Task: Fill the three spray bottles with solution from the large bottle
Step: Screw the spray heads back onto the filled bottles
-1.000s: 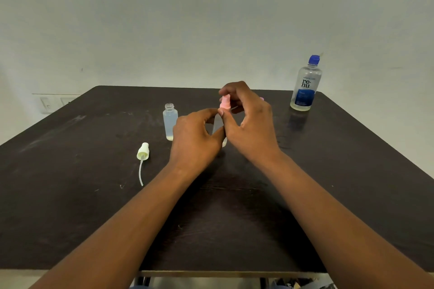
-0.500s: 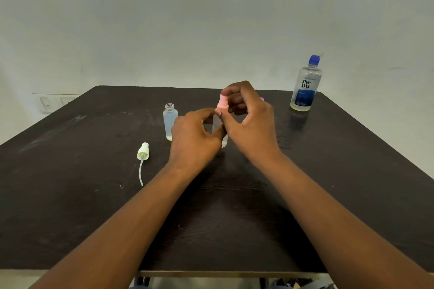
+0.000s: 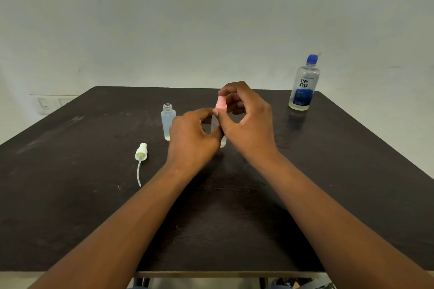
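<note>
Both hands meet over the middle of the dark tabletop (image 3: 328, 183); the left hand (image 3: 191, 141) wraps around a small clear spray bottle (image 3: 222, 143) that stands upright on the surface, its fingers closed on the body so that only the base and a strip of the side show; the right hand (image 3: 249, 124) pinches the pink spray cap (image 3: 220, 103) at the bottle's top, thumb and forefinger clamped on it; whether the cap is seated fully on the neck cannot be told. Just left of the hands stands a second clear spray bottle (image 3: 168, 122), upright, its neck open; its pale yellow spray cap (image 3: 141, 152) lies on its side nearer the left edge, dip tube trailing toward the viewer. The large bottle (image 3: 304, 84), blue-capped and blue-labelled, stands upright at the far right corner, well apart from the hands.
</note>
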The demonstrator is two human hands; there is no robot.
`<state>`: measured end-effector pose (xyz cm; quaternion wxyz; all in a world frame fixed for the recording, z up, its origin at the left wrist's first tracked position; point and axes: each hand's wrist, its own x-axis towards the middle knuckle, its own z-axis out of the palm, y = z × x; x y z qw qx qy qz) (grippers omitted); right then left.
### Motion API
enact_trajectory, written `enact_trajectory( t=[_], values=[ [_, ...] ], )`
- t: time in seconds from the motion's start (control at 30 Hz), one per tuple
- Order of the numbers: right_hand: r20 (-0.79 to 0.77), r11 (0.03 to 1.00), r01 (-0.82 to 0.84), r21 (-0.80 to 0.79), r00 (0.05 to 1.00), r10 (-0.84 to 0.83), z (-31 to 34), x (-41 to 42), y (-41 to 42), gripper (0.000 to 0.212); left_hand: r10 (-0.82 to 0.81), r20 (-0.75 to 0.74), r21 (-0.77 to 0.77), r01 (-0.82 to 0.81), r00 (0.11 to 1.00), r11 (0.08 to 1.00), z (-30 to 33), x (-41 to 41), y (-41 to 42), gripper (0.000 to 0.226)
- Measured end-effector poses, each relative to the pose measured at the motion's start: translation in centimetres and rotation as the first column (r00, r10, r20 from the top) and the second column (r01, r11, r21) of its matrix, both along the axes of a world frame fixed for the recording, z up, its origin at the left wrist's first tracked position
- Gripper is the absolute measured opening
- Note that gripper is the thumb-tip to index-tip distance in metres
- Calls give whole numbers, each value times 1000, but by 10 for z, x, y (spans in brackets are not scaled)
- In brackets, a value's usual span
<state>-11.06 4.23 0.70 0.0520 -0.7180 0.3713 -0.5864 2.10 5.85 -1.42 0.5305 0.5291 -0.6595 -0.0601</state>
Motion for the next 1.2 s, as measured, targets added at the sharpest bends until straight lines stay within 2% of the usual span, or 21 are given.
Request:
enact_trajectory(
  t=[0.1, 0.3, 0.47, 0.63, 0.87, 1.1, 1.2],
  values=[
    [-13, 1000, 9, 8, 1000, -8, -2, 1, 0, 29, -6, 3, 6, 6, 1000, 1000, -1, 0, -1, 26],
    [39, 999, -33, 41, 999, 31, -2, 3, 2, 20, 1, -6, -20, -1, 1000, 1000, 2, -1, 2, 28],
    [34, 1000, 8, 25, 999, -9, -1, 0, 1, 30, -3, 11, -27, 3, 1000, 1000, 0, -1, 2, 28],
    [70, 998, -34, 48, 997, 30, -1, 2, 2, 17, -15, -13, -28, 15, 1000, 999, 2, -2, 3, 27],
    [91, 1000, 18, 14, 996, -20, -2, 3, 2, 23, -7, -3, -24, 7, 1000, 1000, 0, -1, 2, 31],
    [130, 998, -17, 57, 992, 9, -6, 5, 0, 11, -34, -4, -23, 34, 999, 999, 1, -1, 4, 27],
    [121, 998, -6, 57, 993, -1, -5, 5, 0, 14, -22, -3, -43, 22, 1000, 999, 1, -2, 2, 28]
  ],
)
